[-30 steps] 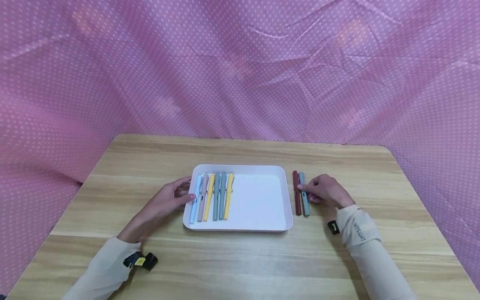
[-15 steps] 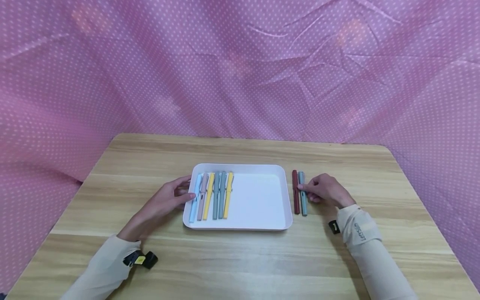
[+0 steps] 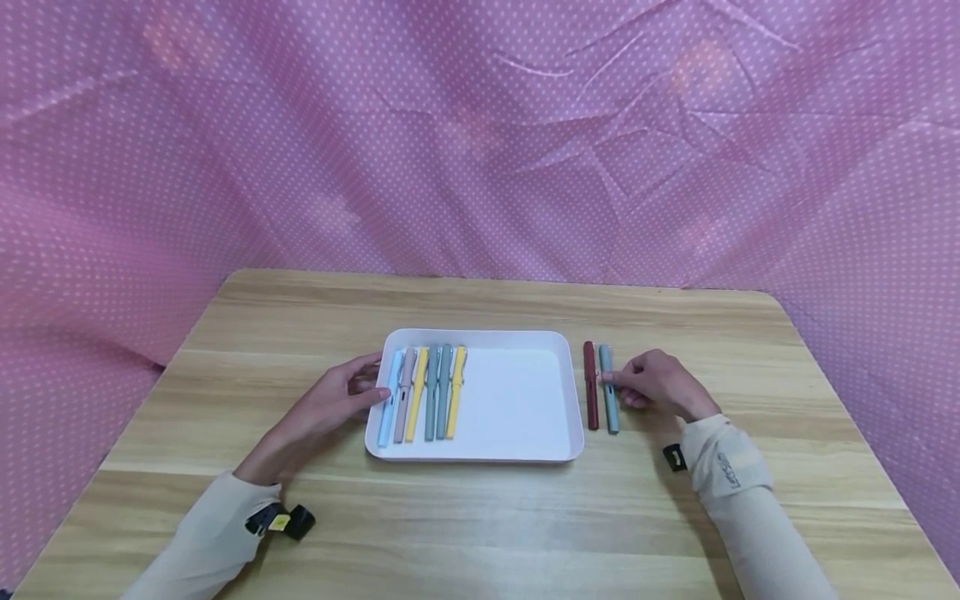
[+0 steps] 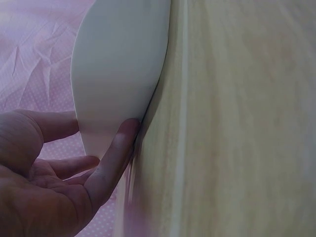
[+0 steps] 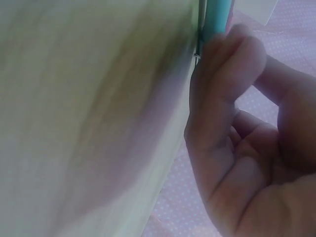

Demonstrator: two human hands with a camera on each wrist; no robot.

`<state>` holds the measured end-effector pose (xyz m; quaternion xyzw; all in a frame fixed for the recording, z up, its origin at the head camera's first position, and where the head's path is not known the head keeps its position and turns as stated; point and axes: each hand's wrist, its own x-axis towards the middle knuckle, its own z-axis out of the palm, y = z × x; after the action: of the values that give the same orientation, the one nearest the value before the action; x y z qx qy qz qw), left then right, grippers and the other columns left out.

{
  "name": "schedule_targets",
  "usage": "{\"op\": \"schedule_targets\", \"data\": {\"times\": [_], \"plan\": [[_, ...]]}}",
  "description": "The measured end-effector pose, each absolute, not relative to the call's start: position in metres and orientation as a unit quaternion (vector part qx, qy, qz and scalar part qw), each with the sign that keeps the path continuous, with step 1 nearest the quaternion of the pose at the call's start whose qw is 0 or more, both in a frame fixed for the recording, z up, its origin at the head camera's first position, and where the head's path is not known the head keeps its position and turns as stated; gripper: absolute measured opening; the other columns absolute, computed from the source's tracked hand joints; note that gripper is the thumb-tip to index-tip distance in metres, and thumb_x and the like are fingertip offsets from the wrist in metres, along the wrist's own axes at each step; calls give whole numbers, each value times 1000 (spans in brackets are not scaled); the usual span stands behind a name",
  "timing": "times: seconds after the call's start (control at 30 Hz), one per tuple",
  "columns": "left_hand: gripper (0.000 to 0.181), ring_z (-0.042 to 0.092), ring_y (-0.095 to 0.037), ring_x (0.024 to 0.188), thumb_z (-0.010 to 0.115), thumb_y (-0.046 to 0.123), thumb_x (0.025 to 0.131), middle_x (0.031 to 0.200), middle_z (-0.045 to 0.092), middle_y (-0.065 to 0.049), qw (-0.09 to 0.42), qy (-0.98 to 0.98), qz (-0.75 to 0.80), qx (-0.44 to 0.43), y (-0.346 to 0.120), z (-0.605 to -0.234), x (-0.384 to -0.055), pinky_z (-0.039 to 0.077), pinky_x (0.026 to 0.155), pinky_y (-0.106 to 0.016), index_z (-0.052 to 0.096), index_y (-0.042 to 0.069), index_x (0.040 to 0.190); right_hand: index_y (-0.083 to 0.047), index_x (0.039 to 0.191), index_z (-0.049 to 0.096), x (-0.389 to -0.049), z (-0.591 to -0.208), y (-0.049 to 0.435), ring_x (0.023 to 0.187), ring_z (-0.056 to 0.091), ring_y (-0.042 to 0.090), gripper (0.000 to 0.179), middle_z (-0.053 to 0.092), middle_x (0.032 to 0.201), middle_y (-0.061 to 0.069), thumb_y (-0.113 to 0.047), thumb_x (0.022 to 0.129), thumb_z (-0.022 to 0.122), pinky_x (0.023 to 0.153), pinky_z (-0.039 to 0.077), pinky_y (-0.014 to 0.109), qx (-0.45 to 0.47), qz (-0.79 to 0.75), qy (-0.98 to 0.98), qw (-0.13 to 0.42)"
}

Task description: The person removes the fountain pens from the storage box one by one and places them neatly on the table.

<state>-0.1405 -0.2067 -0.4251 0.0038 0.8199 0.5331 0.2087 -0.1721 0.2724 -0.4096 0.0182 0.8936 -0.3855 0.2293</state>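
My left hand grips the left edge of a white tray, thumb over the rim. In the left wrist view, fingers press the tray's outer wall. Inside its left half lie several capped pens side by side: light blue, lilac, yellow, two grey-green and another yellow pen. Right of the tray, my right hand pinches a blue-green pen near its middle. The right wrist view shows this pen at the fingertips. A dark red pen lies just left of it.
The wooden table carries the tray near its middle. A pink dotted cloth hangs behind and along both sides. Each wrist wears a small black device, the left one close over the tabletop.
The blue-green pen has shifted slightly right with my right hand, widening the gap to the dark red pen. My left hand and the tray have stayed in place.
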Motion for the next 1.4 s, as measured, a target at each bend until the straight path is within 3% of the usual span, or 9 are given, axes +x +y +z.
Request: {"op": "schedule_targets", "data": {"times": [0.43,0.67,0.97,1.17,1.4], "plan": [[71,55,-35,132,63,20,106,149,52,-18,208,819,535,11,-208,-426,-141,58,101,-36,25,10,165,4,103,72,-170,-401,277,76,67,16,31,72,86,8,-26,104,65,72,62,30,20,-397,896,199],[72,54,-36,133,64,19,105,150,51,-19,206,820,534,11,-208,-427,-142,59,100,-36,25,11,166,11,122,63,-170,-393,280,88,70,20,41,72,101,18,-27,108,59,79,65,34,22,-421,888,184],[74,54,-37,133,65,21,105,149,51,-19,205,825,527,13,-206,-427,-141,59,100,-38,24,9,165,16,133,56,-171,-381,276,98,71,31,50,68,115,28,-28,109,56,86,64,39,13,-447,878,170],[74,55,-36,133,65,22,104,149,52,-18,201,825,527,13,-208,-428,-141,58,100,-38,25,10,165,14,137,54,-171,-370,265,106,70,36,51,66,122,31,-28,109,56,88,64,38,3,-460,874,154],[73,54,-36,133,66,21,104,149,52,-19,199,824,531,15,-208,-430,-141,59,99,-38,27,10,165,16,136,54,-173,-359,250,102,71,34,51,66,120,31,-27,109,57,86,64,34,-13,-477,867,145]]}}
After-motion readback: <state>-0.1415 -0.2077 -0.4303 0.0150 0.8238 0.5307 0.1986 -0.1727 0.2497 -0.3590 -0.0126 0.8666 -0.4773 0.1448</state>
